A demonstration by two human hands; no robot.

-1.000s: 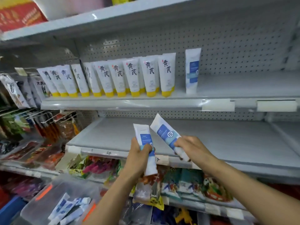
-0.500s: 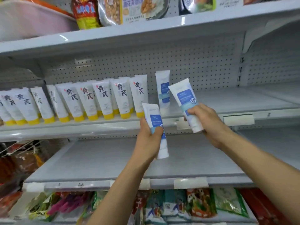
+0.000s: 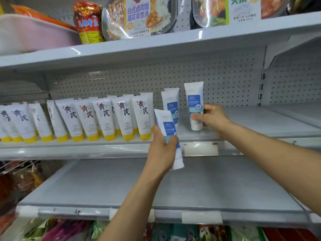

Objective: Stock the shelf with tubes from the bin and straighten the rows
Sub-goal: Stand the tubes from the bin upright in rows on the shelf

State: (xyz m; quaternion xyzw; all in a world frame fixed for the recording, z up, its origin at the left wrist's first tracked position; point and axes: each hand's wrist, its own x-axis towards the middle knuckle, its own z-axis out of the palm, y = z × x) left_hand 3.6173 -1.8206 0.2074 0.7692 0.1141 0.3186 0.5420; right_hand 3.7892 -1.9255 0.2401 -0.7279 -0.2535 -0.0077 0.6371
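My right hand (image 3: 211, 119) grips a white tube with a blue label (image 3: 194, 103), upright, cap down, its cap touching the middle shelf (image 3: 260, 122). To its left another blue-label tube (image 3: 171, 101) stands on that shelf. My left hand (image 3: 162, 150) holds a third blue-label tube (image 3: 169, 129) in front of the shelf edge, tilted slightly left. A row of white tubes with yellow caps (image 3: 104, 119) fills the shelf's left part. The bin is out of view.
The shelf right of the blue tubes is bare, and the grey shelf below (image 3: 121, 185) holds nothing. Food packs (image 3: 139, 16) sit on the top shelf. Snack bags (image 3: 69, 230) lie on the lowest shelf and hanging packets (image 3: 15, 178) fill the left side.
The view has risen from the bin and lower shelves to the middle shelf. My right hand carried its tube up and right onto the shelf; my left hand lifted its tube to the shelf edge.
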